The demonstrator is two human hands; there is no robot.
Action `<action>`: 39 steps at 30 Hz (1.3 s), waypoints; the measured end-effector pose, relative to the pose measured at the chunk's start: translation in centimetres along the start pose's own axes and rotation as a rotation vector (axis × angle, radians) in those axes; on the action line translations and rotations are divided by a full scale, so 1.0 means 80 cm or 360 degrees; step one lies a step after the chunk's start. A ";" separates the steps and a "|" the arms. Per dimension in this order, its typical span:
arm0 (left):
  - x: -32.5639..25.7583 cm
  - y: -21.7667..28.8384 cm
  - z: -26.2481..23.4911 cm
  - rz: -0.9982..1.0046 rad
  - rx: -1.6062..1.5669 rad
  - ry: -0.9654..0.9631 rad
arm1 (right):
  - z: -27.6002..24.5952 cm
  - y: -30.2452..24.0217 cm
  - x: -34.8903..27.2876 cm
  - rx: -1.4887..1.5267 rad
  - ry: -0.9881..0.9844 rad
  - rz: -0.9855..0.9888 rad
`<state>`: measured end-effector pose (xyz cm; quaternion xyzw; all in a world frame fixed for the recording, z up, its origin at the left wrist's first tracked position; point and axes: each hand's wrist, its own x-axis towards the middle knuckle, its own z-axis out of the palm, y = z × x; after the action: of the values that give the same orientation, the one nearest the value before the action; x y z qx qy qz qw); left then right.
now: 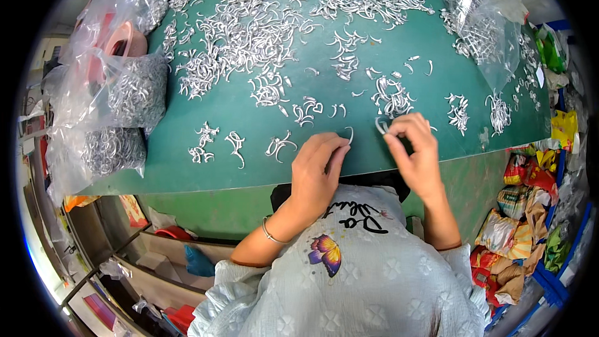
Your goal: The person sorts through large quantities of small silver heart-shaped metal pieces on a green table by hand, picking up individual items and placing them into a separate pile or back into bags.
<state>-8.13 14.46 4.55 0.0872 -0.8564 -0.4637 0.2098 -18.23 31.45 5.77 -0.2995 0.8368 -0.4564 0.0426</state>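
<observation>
My left hand [318, 165] is closed in a pinch above the front edge of the green table [249, 171]. Between its fingertips stands a small curved silver metal piece [350, 134]. My right hand [415, 150] pinches another curved silver piece [382, 126] between thumb and forefinger, just in front of a small heap of such pieces [392, 97]. The two hands are apart. Left of my left hand lie a few loose curved pieces [279, 145] and smaller clusters [235, 143].
Large spreads of silver pieces [249, 31] cover the far table. Clear plastic bags of metal parts [134, 90] stand along the left edge, beside a pink container [128, 40]. Another bag [483, 31] lies at the far right. Colourful sacks [499, 234] sit on a blue rack beyond the right edge.
</observation>
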 end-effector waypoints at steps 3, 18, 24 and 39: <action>-0.013 0.001 -0.014 0.0069 0.0191 0.0055 | 0.025 -0.011 -0.005 -0.0326 -0.0034 -0.0297; -0.052 -0.027 -0.058 0.0104 0.0353 0.0274 | 0.074 -0.040 -0.003 -0.0439 -0.0156 -0.0457; -0.045 -0.020 -0.048 0.0195 0.0231 0.0272 | -0.041 0.030 -0.013 -0.1133 0.0396 0.0016; -0.017 -0.009 -0.021 0.0299 0.0450 0.0121 | 0.065 -0.028 -0.009 -0.0406 0.0066 -0.0340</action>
<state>-6.24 13.25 4.35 0.0528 -0.9089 -0.3134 0.2701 -14.86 27.10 4.36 -0.3803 0.8520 -0.3546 -0.0617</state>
